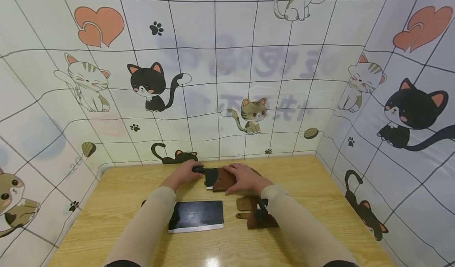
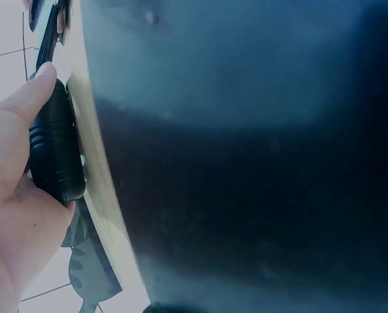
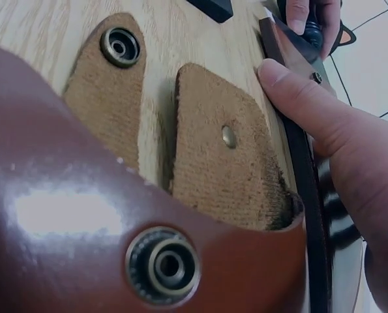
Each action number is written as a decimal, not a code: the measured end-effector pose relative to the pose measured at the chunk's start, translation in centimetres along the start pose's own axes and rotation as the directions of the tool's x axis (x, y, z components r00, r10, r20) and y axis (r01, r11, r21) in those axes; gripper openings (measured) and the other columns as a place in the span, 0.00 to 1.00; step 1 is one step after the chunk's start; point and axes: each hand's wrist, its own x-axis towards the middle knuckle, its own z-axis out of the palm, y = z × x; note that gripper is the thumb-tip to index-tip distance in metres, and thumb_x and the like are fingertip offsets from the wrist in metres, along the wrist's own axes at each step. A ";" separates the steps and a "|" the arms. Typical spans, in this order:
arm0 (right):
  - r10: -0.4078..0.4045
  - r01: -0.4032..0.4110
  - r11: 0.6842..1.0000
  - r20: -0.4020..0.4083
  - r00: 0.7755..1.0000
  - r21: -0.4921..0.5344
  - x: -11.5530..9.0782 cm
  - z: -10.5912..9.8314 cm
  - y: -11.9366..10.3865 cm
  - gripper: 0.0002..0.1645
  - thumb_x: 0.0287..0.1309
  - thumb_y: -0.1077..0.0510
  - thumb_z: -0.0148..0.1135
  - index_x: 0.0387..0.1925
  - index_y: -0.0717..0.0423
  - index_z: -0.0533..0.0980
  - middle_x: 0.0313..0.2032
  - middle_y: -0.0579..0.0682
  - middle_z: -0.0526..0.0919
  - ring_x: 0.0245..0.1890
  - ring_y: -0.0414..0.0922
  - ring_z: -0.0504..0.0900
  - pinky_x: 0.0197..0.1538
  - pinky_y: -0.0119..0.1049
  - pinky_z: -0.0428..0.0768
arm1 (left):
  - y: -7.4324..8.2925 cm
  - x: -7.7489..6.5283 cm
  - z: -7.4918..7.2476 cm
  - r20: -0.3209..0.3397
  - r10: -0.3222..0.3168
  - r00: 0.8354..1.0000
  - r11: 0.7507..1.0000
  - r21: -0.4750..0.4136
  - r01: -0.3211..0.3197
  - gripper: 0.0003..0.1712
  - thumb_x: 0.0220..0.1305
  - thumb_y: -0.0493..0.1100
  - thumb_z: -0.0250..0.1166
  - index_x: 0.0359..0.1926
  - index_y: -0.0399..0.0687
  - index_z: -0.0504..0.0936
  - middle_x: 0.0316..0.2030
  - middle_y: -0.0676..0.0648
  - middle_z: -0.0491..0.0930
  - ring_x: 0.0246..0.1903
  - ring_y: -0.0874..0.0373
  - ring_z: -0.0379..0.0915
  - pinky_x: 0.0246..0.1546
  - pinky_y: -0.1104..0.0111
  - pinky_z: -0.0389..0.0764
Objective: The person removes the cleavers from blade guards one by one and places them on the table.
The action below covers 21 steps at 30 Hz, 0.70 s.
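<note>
At the back of the table, my left hand point(image 1: 185, 176) grips the black handle point(image 2: 55, 143) of a cleaver point(image 1: 211, 177). The dark blade of that cleaver runs partly into a brown leather sheath point(image 1: 222, 180); the rest of the blade is hidden. My right hand point(image 1: 245, 179) holds the sheath across its width, thumb point(image 3: 298, 88) at the near edge. Nearer me lies a second cleaver point(image 1: 197, 215), dark-bladed with a pale edge, its handle mostly covered by my left forearm. Beneath my right forearm is another brown leather sheath point(image 1: 261, 221) with snap straps point(image 3: 226, 156).
A light wooden table point(image 1: 227, 247) carries everything. Behind and on both sides stands a white cloth wall point(image 1: 213, 73) with a grid and cartoon cats. A small black object shows by the right forearm, partly covered.
</note>
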 end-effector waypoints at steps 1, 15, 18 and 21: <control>-0.003 0.003 1.000 -0.003 1.000 0.003 0.0 0.0 0.0 0.70 0.54 0.23 0.80 0.88 0.45 0.59 0.82 0.56 0.65 0.83 0.63 0.60 0.81 0.65 0.58 | 0.2 -0.1 0.0 -0.007 -0.001 1.000 1.000 -0.003 0.001 0.27 0.74 0.42 0.76 0.69 0.41 0.84 0.63 0.33 0.79 0.64 0.34 0.77 0.67 0.42 0.75; -0.051 0.047 0.997 -0.059 0.997 -0.069 0.0 -0.1 -0.1 0.71 0.52 0.18 0.77 0.87 0.46 0.63 0.76 0.54 0.71 0.75 0.57 0.69 0.76 0.61 0.67 | -1.9 0.4 0.5 -0.053 0.123 0.991 0.992 -0.014 -0.124 0.23 0.75 0.49 0.76 0.65 0.45 0.86 0.57 0.41 0.83 0.59 0.41 0.80 0.66 0.45 0.76; -0.047 0.041 0.995 -0.074 0.996 -0.089 -0.3 -0.5 -0.3 0.71 0.52 0.18 0.76 0.87 0.45 0.62 0.77 0.54 0.70 0.77 0.58 0.67 0.77 0.60 0.67 | -1.1 0.0 0.1 -0.070 0.111 0.991 0.993 -0.019 -0.113 0.25 0.75 0.48 0.75 0.67 0.42 0.85 0.60 0.39 0.83 0.62 0.38 0.79 0.67 0.43 0.75; -0.051 0.042 0.993 -0.082 0.995 -0.109 -0.6 -1.0 -0.4 0.71 0.53 0.17 0.75 0.88 0.45 0.61 0.79 0.54 0.68 0.80 0.58 0.64 0.79 0.60 0.64 | 0.8 -0.7 -0.6 -0.072 0.049 0.996 0.998 -0.021 -0.051 0.26 0.76 0.44 0.74 0.69 0.39 0.84 0.62 0.37 0.82 0.64 0.34 0.77 0.67 0.39 0.74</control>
